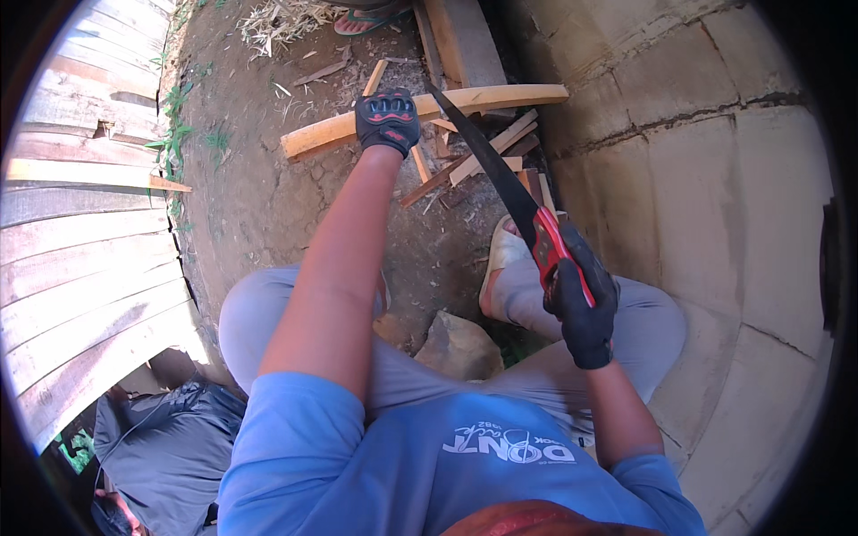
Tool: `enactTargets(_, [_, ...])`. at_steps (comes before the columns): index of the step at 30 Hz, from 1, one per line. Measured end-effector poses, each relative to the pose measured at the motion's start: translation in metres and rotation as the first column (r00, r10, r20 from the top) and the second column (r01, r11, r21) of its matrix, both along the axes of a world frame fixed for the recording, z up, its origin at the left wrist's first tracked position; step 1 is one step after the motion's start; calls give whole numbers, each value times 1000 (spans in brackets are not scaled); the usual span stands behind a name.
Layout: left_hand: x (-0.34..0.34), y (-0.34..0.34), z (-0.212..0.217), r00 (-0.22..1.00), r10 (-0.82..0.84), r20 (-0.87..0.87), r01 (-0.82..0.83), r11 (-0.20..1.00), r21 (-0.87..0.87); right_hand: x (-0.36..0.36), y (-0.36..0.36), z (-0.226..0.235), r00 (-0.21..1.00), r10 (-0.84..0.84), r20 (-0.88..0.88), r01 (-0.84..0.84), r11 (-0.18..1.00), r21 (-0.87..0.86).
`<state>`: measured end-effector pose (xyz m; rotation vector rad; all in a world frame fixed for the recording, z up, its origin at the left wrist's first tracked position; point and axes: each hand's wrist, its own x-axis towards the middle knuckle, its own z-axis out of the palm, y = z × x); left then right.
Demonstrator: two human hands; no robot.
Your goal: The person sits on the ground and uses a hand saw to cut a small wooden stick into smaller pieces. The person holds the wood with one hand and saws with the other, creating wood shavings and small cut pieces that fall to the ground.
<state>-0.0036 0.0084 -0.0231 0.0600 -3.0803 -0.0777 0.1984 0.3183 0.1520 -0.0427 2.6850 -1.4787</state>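
A long, pale, slightly curved wooden plank (pixel 500 96) lies crosswise on the ground ahead. My left hand (pixel 388 119), in a black glove with red marks, is closed over it left of its middle; the fingertips are hidden. My right hand (pixel 583 299), also in a black glove, is wrapped around the red and dark handle of a hand saw (pixel 494 163). Its dark, tapering blade points up and left, with the tip near the plank's edge, just right of my left hand. Whether the blade touches the wood I cannot tell.
Short wood offcuts (pixel 500 147) lie heaped under and beside the plank. A thick beam (pixel 465 45) stands beyond. Light block wall (pixel 697 179) rises on the right, board wall (pixel 89 223) on the left. A stone (pixel 460 347) sits between my legs. Another person's sandalled foot (pixel 362 22) shows at the top.
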Motion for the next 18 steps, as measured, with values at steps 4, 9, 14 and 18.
enactTargets(4, [2,-2,-6,1000,11,-4,-11,1000,-10,-9,-11,-4,999,16,-50,-14,999,29])
enactTargets(9, [7,-2,-8,1000,8,-15,-8,1000,-19,-132,-88,-86,963,97,-252,-100,995,0])
enactTargets(14, [1,9,-3,999,-38,-12,37,999,-23,-222,-142,-141,956,-57,-289,39,997,-67])
enactTargets(18, [3,4,-5,999,-21,-31,21,1000,-3,-186,-126,-135,973,-21,-230,-18,986,-168])
